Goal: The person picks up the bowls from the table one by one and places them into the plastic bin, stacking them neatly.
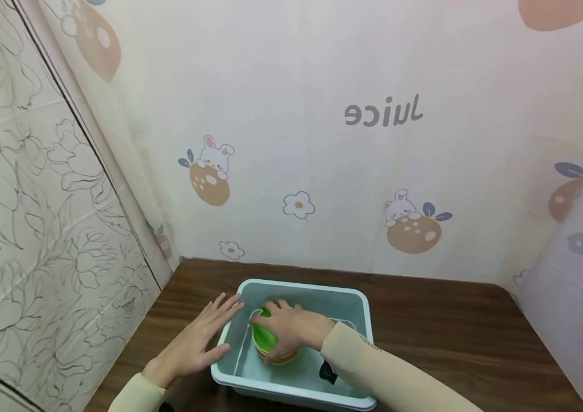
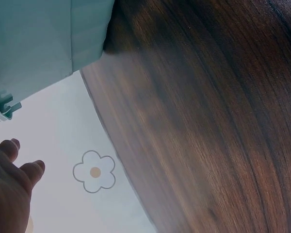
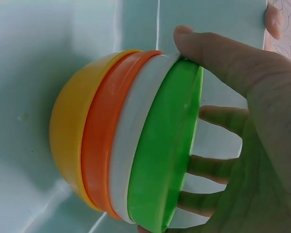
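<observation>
Inside a pale blue-green plastic bin [image 1: 302, 398] sits a nested stack of bowls, with a green bowl [image 3: 166, 145] innermost, then a white bowl [image 3: 144, 131], an orange bowl [image 3: 104, 136] and a yellow bowl [image 3: 70, 126] outermost. My right hand [image 1: 291, 327] reaches down into the bin and holds the stack across its top, thumb at one side of the rim, fingers spread over the other. Some fingertips are hidden behind the green rim. At the bin's left edge my left hand [image 1: 196, 343] has its fingers extended and thumb apart, holding nothing.
The bin stands on a dark wooden table [image 1: 441, 337]. A small black object [image 1: 328, 373] shows by the right forearm. Behind the table hangs a printed curtain [image 1: 296, 143], with a floral panel [image 1: 49, 200] along the left.
</observation>
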Action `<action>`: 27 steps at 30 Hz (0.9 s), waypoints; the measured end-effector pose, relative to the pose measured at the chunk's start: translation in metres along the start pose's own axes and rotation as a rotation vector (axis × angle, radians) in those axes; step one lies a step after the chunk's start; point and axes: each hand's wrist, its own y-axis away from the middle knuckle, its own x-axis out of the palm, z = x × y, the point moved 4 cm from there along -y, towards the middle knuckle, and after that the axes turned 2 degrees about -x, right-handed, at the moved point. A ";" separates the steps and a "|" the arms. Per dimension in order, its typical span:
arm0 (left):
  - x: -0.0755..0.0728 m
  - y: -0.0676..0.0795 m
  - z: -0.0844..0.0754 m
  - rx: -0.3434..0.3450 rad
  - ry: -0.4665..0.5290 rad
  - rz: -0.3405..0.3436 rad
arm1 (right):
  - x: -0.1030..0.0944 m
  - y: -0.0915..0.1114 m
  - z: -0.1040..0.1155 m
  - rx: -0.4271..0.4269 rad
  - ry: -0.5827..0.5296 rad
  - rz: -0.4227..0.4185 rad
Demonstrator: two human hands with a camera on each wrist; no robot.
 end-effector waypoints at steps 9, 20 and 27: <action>-0.004 0.000 0.000 0.007 -0.010 -0.006 | -0.001 -0.003 0.002 -0.028 0.029 -0.013; -0.006 -0.002 0.001 0.033 -0.009 -0.013 | -0.002 -0.003 0.003 -0.014 0.019 0.000; -0.004 -0.002 0.001 0.020 -0.012 -0.006 | -0.005 0.003 0.002 0.013 -0.017 0.000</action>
